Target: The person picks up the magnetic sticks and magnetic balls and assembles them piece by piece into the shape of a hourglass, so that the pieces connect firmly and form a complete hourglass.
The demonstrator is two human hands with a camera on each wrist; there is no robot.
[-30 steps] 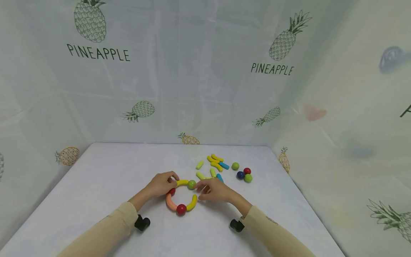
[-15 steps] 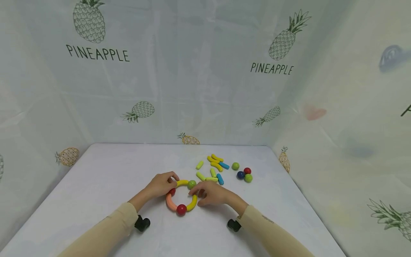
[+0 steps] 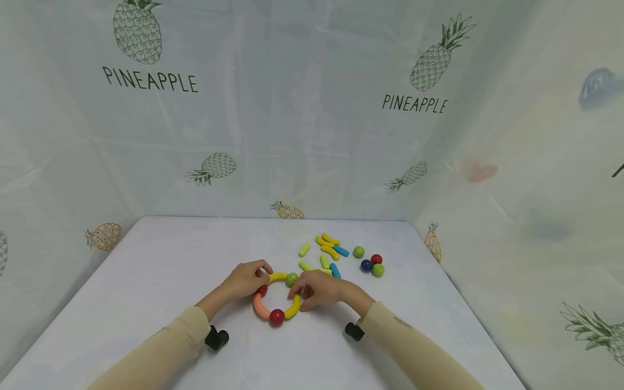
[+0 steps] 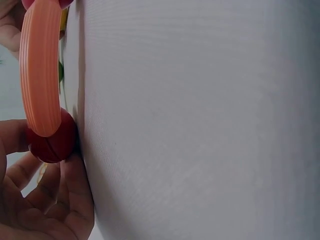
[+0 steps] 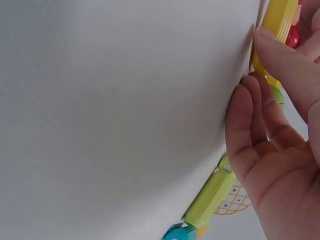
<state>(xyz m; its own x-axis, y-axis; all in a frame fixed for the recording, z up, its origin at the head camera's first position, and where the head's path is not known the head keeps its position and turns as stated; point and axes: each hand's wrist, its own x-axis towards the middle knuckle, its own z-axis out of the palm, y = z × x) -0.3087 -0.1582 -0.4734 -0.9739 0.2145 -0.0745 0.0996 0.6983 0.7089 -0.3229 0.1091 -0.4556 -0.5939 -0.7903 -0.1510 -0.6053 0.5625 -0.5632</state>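
Note:
Curved rods and balls form a ring on the table. My left hand (image 3: 246,279) pinches the red ball (image 4: 54,142) on the ring's left side, thumb and fingers on either side of it. From that ball an orange curved rod (image 3: 260,306) runs to a second red ball (image 3: 277,318) at the front. My right hand (image 3: 319,288) has its thumb and fingertips on the yellow curved rod (image 5: 276,25) at the ring's right. A green ball (image 3: 291,279) sits just behind those fingers, joined to another yellow curved rod (image 3: 278,276) at the back.
Beyond the right hand lie loose green rods (image 3: 304,249), blue rods (image 3: 335,270) and yellow curved rods (image 3: 329,253). Farther right are loose balls: green (image 3: 358,252), red (image 3: 376,259) and dark blue (image 3: 366,265). A pineapple-print curtain (image 3: 302,124) surrounds the white table (image 3: 195,244).
My right hand has moved left and slightly toward me, from beside the green ball onto the right yellow curved rod. The left hand stays on the red ball.

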